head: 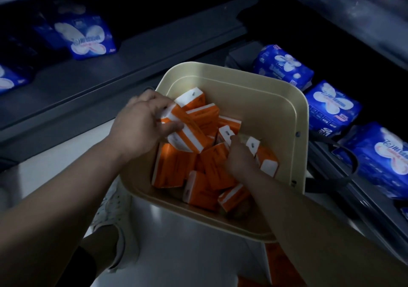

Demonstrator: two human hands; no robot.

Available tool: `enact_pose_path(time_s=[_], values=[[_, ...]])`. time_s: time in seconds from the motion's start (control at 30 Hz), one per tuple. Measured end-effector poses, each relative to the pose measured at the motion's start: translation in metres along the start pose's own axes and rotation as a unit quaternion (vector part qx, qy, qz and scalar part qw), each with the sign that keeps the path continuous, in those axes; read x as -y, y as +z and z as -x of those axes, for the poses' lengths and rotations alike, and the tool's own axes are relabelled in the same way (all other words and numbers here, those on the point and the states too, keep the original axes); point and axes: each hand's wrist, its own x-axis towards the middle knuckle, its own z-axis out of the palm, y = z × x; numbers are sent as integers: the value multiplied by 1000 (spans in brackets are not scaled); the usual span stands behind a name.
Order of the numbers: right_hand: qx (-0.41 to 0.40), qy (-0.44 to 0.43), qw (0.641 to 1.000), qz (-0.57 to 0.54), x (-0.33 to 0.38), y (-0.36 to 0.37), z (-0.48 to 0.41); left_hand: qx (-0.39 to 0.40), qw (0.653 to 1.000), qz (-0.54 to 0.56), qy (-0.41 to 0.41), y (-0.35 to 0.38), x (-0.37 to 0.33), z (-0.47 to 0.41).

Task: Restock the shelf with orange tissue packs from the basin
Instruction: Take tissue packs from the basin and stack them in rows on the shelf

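A cream square basin (284,101) sits in front of me, holding several orange-and-white tissue packs (176,165) in a loose heap. My left hand (141,123) grips one orange pack (187,132) at the basin's left side, thumb across its face, lifted a little over the heap. My right hand (239,154) reaches down into the middle of the pile and its fingers close on another pack (225,134) by its white end. The dark grey shelf (154,50) runs behind and to the left of the basin.
Blue pad packages stand on the left shelf (88,37) and lie in a row on the right shelf (331,107). A black strap or handle (344,154) loops by the basin's right edge. A white shoe (112,207) and pale floor show below.
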Motion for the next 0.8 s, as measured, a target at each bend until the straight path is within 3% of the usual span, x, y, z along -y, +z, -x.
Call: enact_pose_path(time_s=[0.23,0.43,0.8], values=[[-49,-75,995,-35,7,-72,29,2,998,62,-26,-16,-27,3],[-119,-150,974,-118,10,-169,97,-59,990,130,-4,-35,-83,6],[-310,-126,906,-259,-39,-315,222,-44,964,236,115,-63,-251,16]])
